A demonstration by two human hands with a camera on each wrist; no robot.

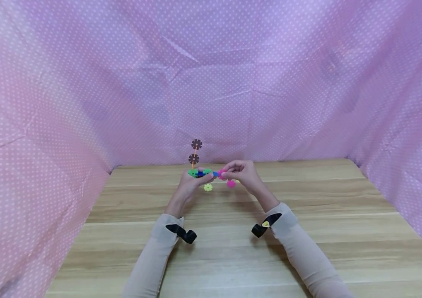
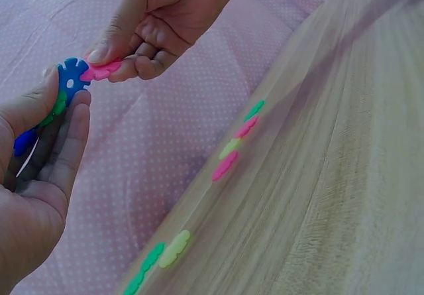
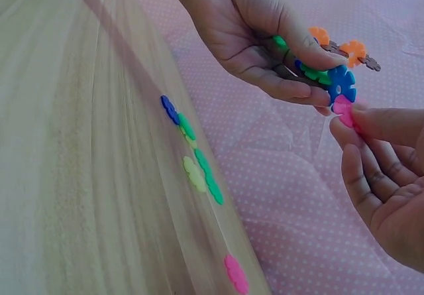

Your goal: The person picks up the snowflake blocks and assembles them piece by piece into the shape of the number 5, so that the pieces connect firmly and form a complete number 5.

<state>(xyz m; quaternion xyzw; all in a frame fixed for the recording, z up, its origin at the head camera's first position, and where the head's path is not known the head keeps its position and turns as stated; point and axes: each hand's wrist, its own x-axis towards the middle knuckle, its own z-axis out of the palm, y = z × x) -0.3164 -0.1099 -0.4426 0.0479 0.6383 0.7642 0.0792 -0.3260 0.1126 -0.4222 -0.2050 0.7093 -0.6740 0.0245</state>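
Note:
My left hand (image 1: 189, 184) grips a chain of interlocking plastic snowflake discs, its fingers and thumb around the green and blue part. Brown discs (image 1: 194, 159) joined by orange ones (image 3: 354, 51) extend from its far end. At the near end a blue disc (image 2: 67, 73) stands out past the left fingertips. Between thumb and fingers, my right hand (image 1: 247, 176) pinches a pink disc (image 2: 103, 71). That pink disc's edge meets the blue disc's rim; how deeply the slots engage is not clear. The right fingers partly cover it.
Loose discs lie on the wooden table (image 1: 225, 248) beneath the hands, among them a pale yellow one (image 1: 208, 187), a pink one (image 1: 231, 183) and a green one (image 3: 209, 176). A pink dotted cloth (image 1: 211, 82) hangs behind and at both sides.

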